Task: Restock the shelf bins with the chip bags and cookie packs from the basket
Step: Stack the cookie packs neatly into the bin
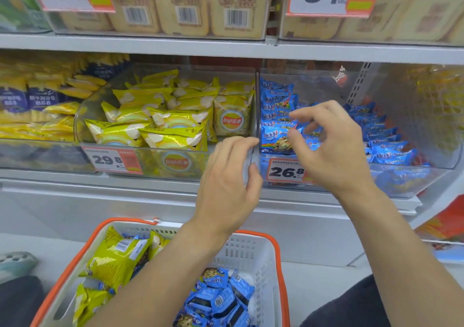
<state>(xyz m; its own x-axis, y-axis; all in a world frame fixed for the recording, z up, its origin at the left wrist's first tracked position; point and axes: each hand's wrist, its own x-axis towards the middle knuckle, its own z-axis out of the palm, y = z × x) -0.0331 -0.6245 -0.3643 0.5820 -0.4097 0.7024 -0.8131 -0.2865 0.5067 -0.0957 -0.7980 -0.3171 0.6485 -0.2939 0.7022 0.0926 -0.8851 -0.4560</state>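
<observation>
A white basket with an orange rim (273, 248) sits below the shelf, holding yellow chip bags (115, 261) at its left and blue cookie packs (221, 294) at its right. On the shelf, a clear bin (150, 173) holds yellow chip bags (173, 123), and the clear bin to its right (426, 150) holds blue cookie packs (276, 123). My left hand (228, 181) rests on the front corner where the two bins meet, fingers curled over the edge. My right hand (331, 145) hovers over the cookie bin, fingers spread and curved, holding nothing.
Price tags reading 29.8 (110, 159) and 26.8 (286, 172) hang on the bin fronts. The shelf above carries beige cracker packs (183, 10). More yellow and blue bags fill a bin at the left (37, 105). A shoe (15, 261) shows at the lower left.
</observation>
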